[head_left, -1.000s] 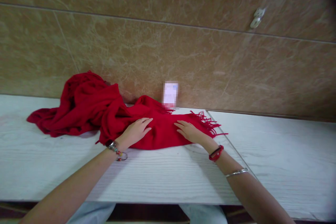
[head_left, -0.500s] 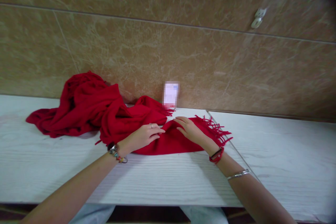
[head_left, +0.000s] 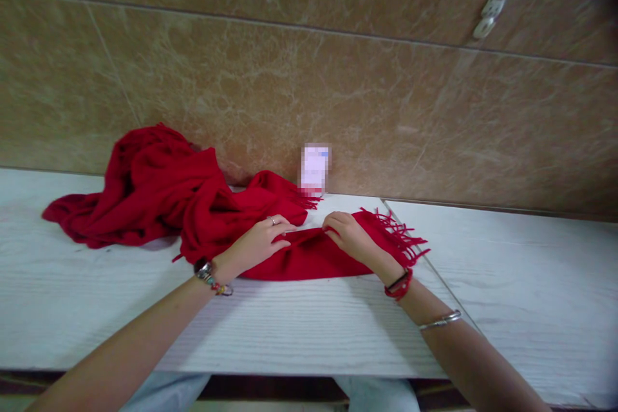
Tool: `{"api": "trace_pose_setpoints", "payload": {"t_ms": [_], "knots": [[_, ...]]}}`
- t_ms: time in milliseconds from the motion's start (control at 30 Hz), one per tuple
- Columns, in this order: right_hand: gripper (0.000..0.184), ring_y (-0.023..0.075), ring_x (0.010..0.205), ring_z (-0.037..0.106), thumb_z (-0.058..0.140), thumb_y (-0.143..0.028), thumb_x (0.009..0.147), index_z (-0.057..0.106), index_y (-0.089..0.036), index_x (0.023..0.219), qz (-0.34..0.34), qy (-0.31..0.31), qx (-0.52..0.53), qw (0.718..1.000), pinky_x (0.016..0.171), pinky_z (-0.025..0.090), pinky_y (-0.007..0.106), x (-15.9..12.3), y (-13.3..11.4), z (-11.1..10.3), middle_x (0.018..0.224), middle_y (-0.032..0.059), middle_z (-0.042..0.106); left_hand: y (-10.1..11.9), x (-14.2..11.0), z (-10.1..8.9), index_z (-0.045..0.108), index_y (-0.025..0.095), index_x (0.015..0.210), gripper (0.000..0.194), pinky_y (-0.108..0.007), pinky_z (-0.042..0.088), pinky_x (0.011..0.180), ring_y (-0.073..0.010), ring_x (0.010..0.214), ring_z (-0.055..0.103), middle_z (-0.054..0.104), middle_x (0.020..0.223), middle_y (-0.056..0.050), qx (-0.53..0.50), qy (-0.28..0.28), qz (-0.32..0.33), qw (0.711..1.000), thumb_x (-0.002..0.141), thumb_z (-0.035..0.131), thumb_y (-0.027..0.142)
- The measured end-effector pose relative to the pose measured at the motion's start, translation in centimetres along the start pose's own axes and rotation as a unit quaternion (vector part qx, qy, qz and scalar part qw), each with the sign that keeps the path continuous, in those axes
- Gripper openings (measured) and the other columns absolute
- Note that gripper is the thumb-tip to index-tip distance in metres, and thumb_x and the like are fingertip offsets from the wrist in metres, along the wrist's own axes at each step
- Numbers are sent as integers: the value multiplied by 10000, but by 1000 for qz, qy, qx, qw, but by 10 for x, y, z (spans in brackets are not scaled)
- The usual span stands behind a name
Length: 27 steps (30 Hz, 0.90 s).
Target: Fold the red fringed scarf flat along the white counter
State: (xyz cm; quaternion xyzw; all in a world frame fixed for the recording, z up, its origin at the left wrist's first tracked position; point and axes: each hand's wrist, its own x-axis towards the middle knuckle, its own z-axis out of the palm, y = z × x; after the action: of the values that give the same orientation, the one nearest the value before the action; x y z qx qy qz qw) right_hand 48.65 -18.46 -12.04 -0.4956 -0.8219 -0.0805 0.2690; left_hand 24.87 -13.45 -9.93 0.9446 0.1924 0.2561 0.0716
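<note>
A red fringed scarf (head_left: pixel 309 259) lies along the white tabletop, its left part heaped in loose folds and its right part a narrow flat strip. My left hand (head_left: pixel 258 241) has thumb and fingers at the strip's far edge, left of the middle, closed on the cloth. Farther right, my right hand (head_left: pixel 350 236) curls its fingers over the same edge and grips it. Between the two hands that edge runs nearly straight. The fingertips of both hands are partly hidden. Fringe spreads beyond my right wrist.
A phone-like upright card or screen (head_left: pixel 315 170), blurred out, leans on the brown marbled wall (head_left: pixel 386 109) behind the scarf. A white socket with a plug (head_left: pixel 488 18) is on the wall at upper right. A seam crosses the white table (head_left: pixel 531 283) on the right.
The strip's far edge, bunched between my hands before, is now straighter. My left hand has moved slightly left and up, and my right fingers have curled in. The view has tilted a little.
</note>
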Motion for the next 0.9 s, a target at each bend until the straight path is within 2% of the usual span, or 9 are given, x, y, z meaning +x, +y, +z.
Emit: {"api": "trace_pose_setpoints", "payload": {"t_ms": [167, 233, 333, 433, 533, 600, 700, 800, 900], "knots": [[136, 174, 831, 526, 495, -86, 781, 592, -172, 822, -8, -13, -2, 1000, 788, 418, 334, -1, 0, 3, 852, 59, 592, -1, -1, 2, 579, 196, 1089, 305, -243, 460, 707, -143, 767, 578, 623, 869, -24, 13, -58, -62, 996, 784, 576, 207], [133, 174, 845, 523, 500, -89, 781, 599, -174, 802, -11, -14, -9, 1000, 795, 419, 334, -1, 0, 3, 881, 64, 585, -1, -1, 2, 592, 193, 1070, 276, -231, 452, 671, -135, 711, 577, 631, 817, -16, 18, -66, -74, 995, 797, 551, 192], [134, 182, 884, 517, 491, -97, 791, 599, -176, 783, -26, -6, -16, 1000, 807, 418, 343, -1, -2, 2, 920, 73, 575, 0, -1, 2, 602, 194, 1056, 251, -232, 446, 703, -137, 760, 584, 638, 878, -29, 21, -56, -61, 996, 830, 494, 190], [146, 190, 934, 499, 464, -119, 818, 591, -190, 814, -34, 47, -20, 998, 830, 404, 356, 0, -6, -1, 945, 75, 566, 2, -1, 1, 617, 180, 1015, 227, -254, 441, 767, -156, 843, 582, 637, 955, -46, 23, -47, -53, 997, 837, 499, 255], [135, 196, 905, 491, 460, -164, 838, 588, -204, 824, -12, 124, -41, 991, 805, 395, 357, 0, -11, -6, 903, 67, 568, 2, 0, -3, 637, 166, 945, 188, -259, 441, 779, -157, 838, 588, 652, 931, -43, 20, -56, -50, 997, 832, 508, 245], [138, 192, 844, 494, 457, -186, 850, 588, -202, 813, -4, 152, -55, 987, 763, 394, 345, 0, -13, -8, 839, 61, 573, 2, 1, -5, 644, 165, 898, 190, -254, 438, 781, -147, 825, 589, 657, 908, -34, 9, -47, -45, 998, 854, 467, 218], [155, 177, 782, 497, 439, -193, 866, 582, -194, 805, -18, 167, -57, 984, 730, 388, 328, -1, -14, -11, 780, 51, 576, 1, 1, -8, 634, 170, 901, 216, -262, 436, 791, -148, 836, 579, 642, 906, -31, -6, -16, -43, 999, 864, 457, 288], [145, 158, 746, 503, 447, -185, 868, 569, -194, 790, -56, 182, -52, 980, 718, 382, 317, 0, -18, -12, 750, 34, 583, 5, 0, -6, 611, 178, 955, 237, -291, 418, 849, -168, 920, 552, 616, 969, -41, -6, 16, -39, 999, 841, 491, 347], [116, 141, 723, 508, 473, -155, 856, 554, -187, 780, -114, 199, -45, 972, 702, 375, 307, 1, -29, -13, 728, 20, 593, 13, 1, -1, 584, 166, 1011, 253, -292, 400, 892, -173, 986, 532, 598, 1038, -55, -33, 45, -41, 998, 832, 509, 329]]}}
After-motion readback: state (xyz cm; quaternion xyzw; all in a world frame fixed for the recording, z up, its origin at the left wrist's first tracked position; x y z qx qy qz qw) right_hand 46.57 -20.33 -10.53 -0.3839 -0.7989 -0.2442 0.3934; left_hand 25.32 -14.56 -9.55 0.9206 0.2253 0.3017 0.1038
